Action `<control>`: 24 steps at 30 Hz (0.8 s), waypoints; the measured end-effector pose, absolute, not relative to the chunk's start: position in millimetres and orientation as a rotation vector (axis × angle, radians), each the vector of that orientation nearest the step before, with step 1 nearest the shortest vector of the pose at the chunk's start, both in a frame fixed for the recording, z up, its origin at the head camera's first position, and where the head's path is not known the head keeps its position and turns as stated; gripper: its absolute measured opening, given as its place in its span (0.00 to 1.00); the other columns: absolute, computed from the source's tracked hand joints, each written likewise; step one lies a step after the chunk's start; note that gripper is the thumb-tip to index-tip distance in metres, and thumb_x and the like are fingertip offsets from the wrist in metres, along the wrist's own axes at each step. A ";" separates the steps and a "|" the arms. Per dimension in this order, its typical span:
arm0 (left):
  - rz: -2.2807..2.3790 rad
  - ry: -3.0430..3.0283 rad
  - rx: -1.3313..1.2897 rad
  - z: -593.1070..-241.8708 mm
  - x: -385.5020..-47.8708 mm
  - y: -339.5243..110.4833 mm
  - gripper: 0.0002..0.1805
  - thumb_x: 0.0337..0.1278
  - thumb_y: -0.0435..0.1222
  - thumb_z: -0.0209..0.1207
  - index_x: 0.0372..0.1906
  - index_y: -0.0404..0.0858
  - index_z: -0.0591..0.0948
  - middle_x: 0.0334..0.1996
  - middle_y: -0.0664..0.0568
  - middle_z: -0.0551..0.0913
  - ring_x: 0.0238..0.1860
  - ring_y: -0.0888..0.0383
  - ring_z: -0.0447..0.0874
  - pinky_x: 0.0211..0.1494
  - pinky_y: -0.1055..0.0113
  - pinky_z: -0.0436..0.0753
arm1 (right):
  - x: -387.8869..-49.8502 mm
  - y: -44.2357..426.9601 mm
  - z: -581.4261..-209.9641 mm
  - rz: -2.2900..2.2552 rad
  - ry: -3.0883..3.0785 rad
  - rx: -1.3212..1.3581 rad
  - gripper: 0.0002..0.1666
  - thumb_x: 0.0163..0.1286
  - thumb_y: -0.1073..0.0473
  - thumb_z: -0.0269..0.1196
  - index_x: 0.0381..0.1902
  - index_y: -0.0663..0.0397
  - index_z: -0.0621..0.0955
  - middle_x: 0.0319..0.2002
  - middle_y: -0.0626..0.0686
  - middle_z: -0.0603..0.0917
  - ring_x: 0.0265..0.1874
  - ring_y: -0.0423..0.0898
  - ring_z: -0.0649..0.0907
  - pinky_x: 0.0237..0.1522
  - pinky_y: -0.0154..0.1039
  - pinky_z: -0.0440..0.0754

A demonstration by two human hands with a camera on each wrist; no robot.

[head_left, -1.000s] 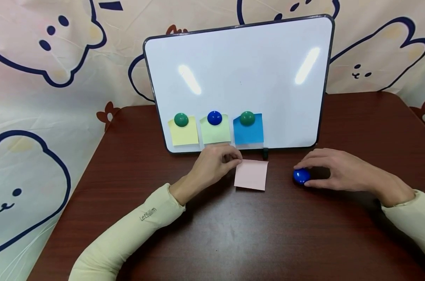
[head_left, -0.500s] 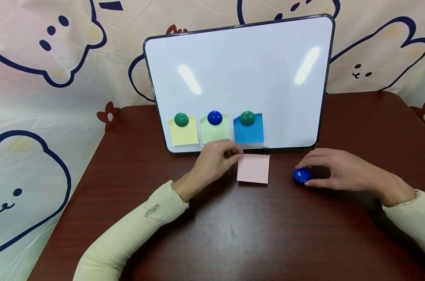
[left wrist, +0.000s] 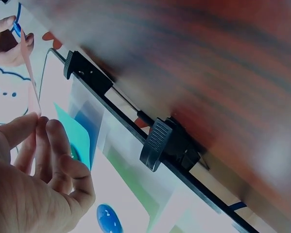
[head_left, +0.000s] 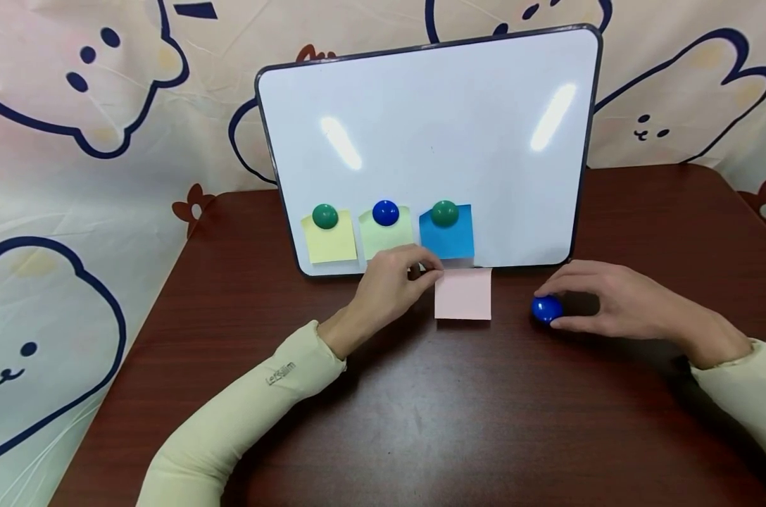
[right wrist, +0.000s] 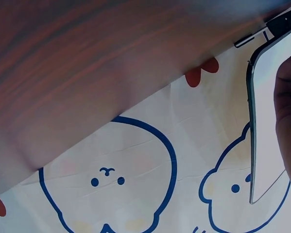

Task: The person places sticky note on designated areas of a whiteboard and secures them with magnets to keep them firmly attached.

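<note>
In the head view my left hand (head_left: 396,287) pinches a pink sticky note (head_left: 463,296) by its upper left corner. The note's top edge lines up in view with the lower edge of the whiteboard (head_left: 434,134). The left wrist view shows that pink sheet (left wrist: 30,73) nearly edge-on between thumb and fingers. To the right, my right hand (head_left: 630,304) holds a round blue magnet (head_left: 546,309) between thumb and fingers. Only part of the right hand (right wrist: 288,97) appears in the right wrist view, where the magnet is out of sight.
Low on the board, a yellow note (head_left: 332,243) and a blue note (head_left: 448,239) hang under green magnets. Between them a pale green note (head_left: 385,236) hangs under a blue magnet (head_left: 386,213). A black clip foot (left wrist: 157,143) grips the board's lower edge above the brown table (head_left: 408,436).
My left hand has carried the pink note up and slightly right, towards the board's lower edge. The right hand has risen slightly with the blue magnet.
</note>
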State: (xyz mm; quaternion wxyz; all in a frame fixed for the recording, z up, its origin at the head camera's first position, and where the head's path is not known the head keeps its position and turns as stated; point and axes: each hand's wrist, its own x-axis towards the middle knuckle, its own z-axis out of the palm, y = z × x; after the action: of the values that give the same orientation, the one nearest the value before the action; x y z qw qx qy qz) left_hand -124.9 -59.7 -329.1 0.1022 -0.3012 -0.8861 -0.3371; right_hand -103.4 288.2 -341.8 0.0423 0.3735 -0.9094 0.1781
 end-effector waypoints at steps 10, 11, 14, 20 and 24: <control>-1.021 -2.506 -0.825 -328.5 -134.0 -51.9 0.03 0.61 0.35 0.66 0.38 0.40 0.87 0.34 0.52 0.88 0.34 0.61 0.83 0.36 0.70 0.81 | -103.7 287.8 -342.8 0.518 -2.795 1.166 0.29 0.53 0.48 0.78 0.53 0.25 0.82 0.51 0.31 0.82 0.49 0.32 0.80 0.51 0.32 0.82; -1.022 -2.495 -0.819 -328.4 -135.3 -50.9 0.03 0.61 0.35 0.66 0.38 0.40 0.87 0.33 0.52 0.88 0.34 0.61 0.83 0.36 0.69 0.82 | -103.5 287.7 -342.7 0.511 -2.802 1.168 0.28 0.54 0.48 0.77 0.53 0.25 0.82 0.51 0.32 0.82 0.50 0.33 0.80 0.51 0.35 0.83; -1.015 -2.473 -0.807 -328.2 -138.9 -48.0 0.03 0.60 0.35 0.67 0.38 0.40 0.87 0.33 0.51 0.88 0.33 0.61 0.83 0.36 0.69 0.83 | -103.1 287.3 -342.2 0.498 -2.815 1.168 0.27 0.55 0.47 0.77 0.53 0.26 0.82 0.51 0.33 0.83 0.50 0.34 0.80 0.51 0.40 0.84; -0.986 -2.461 -0.797 -327.3 -142.5 -44.2 0.04 0.60 0.35 0.67 0.38 0.39 0.87 0.33 0.51 0.88 0.31 0.60 0.82 0.35 0.72 0.80 | -102.9 286.6 -341.8 0.489 -2.818 1.165 0.27 0.55 0.46 0.77 0.53 0.26 0.82 0.51 0.33 0.83 0.50 0.34 0.80 0.51 0.42 0.84; -0.979 -2.455 -0.785 -327.6 -145.2 -42.2 0.04 0.61 0.35 0.66 0.39 0.39 0.87 0.34 0.50 0.88 0.29 0.60 0.80 0.33 0.73 0.78 | -102.6 286.0 -342.7 0.494 -2.812 1.166 0.27 0.54 0.46 0.77 0.53 0.25 0.82 0.51 0.32 0.82 0.50 0.33 0.80 0.51 0.39 0.83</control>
State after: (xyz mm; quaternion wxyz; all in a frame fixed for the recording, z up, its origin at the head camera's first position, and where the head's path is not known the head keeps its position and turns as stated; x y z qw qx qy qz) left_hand -145.2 -42.2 -327.6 0.1910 -0.2793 -0.8741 -0.3486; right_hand -102.6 286.0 -342.7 0.0286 0.3779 -0.9114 0.1602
